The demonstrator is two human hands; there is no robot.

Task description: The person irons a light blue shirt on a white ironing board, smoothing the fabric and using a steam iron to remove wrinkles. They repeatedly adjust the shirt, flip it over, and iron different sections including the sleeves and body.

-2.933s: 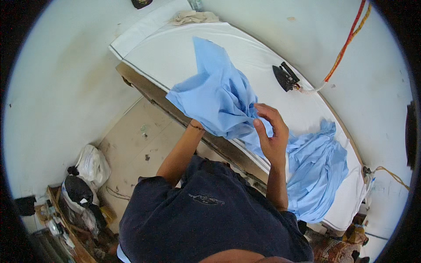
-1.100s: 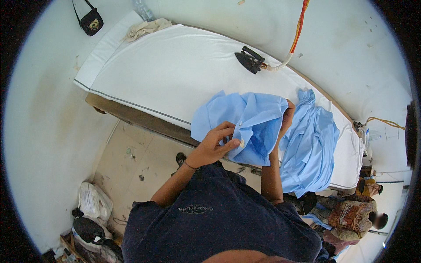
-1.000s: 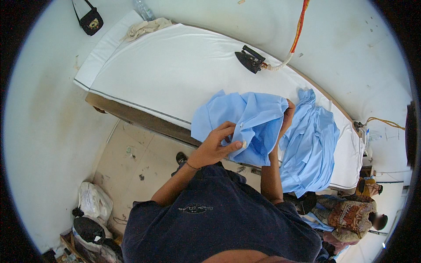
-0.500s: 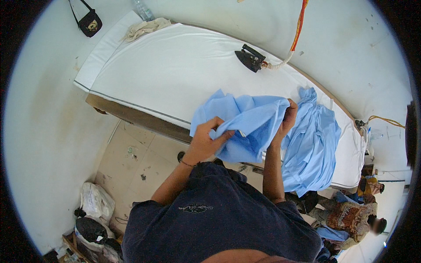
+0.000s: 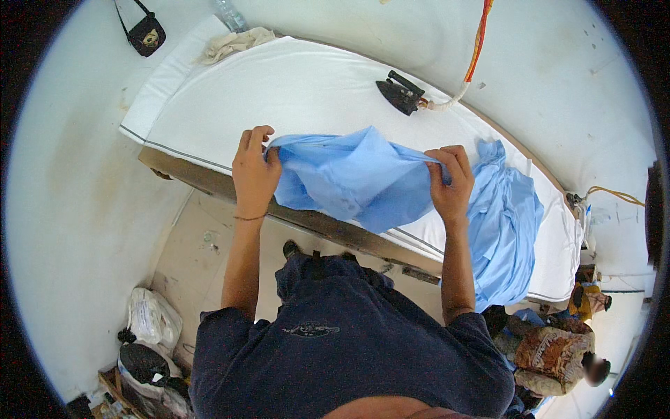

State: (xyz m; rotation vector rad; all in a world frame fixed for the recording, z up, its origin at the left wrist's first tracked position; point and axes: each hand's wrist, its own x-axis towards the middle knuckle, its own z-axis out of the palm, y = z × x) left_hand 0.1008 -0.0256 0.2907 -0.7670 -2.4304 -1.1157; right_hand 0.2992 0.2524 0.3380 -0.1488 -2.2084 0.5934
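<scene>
A light blue piece of cloth, perhaps part of a garment, is stretched between my two hands above the front edge of the white-covered ironing table. My left hand pinches its left end between thumb and fingers. At the opposite end, my right hand grips the upper corner. The cloth sags between them in loose folds. Beyond it, a black iron rests on the table, its white-wrapped cord rising toward an orange hose. Just right of my right hand lies a heap of light blue cloth.
A crumpled cream cloth and a clear plastic bottle are at the table's far left. A black bag hangs on the wall. White sacks stand on the floor at lower left. Another person is at lower right.
My left hand has moved left and farther away, and the bunched cloth is now spread wide between both hands. My right hand has shifted slightly nearer. The iron stays put.
</scene>
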